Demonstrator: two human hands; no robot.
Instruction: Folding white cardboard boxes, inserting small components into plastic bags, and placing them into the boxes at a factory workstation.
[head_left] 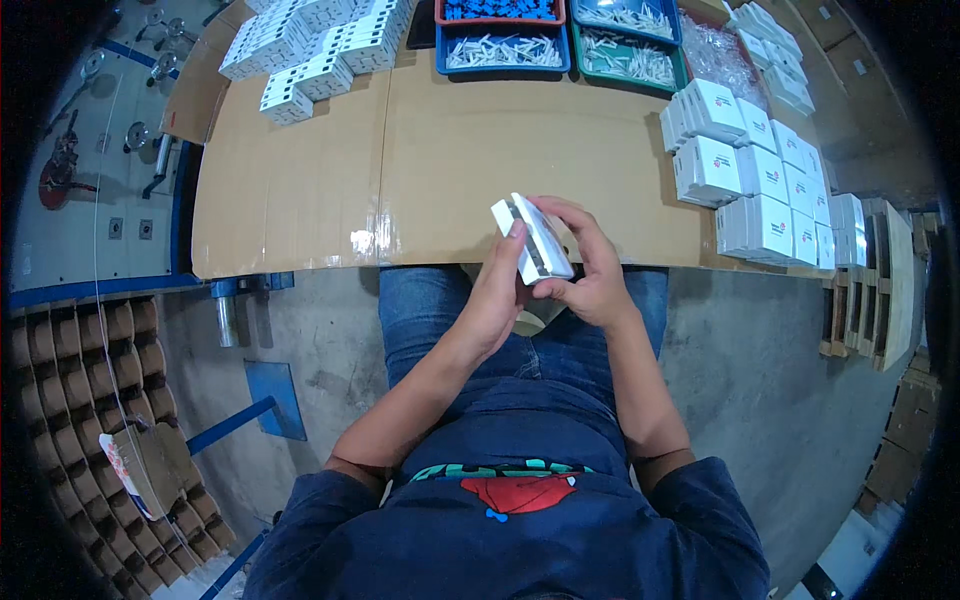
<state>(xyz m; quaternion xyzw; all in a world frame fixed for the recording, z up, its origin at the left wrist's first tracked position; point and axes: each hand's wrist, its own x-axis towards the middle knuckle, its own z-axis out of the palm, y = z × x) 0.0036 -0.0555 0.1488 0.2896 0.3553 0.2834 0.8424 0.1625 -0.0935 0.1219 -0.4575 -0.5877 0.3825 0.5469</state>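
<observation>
Between my two hands is a white square box-shaped unit (540, 245) with a dark strip along its side, tilted above the table's near edge. My left hand (491, 300) grips its left side, thumb up along the edge. On the other side, my right hand (598, 272) curls its fingers over the top and keeps its thumb at the lower corner. What the unit's underside looks like is hidden by my fingers.
Cardboard covers the table (480, 150). White units with dark openings (320, 50) are stacked at the far left. White boxes (755, 185) are piled at the right. Farther back stand a blue bin (503, 71) of small white pieces, a green bin (632, 84) and a red bin (500, 21) of blue pieces.
</observation>
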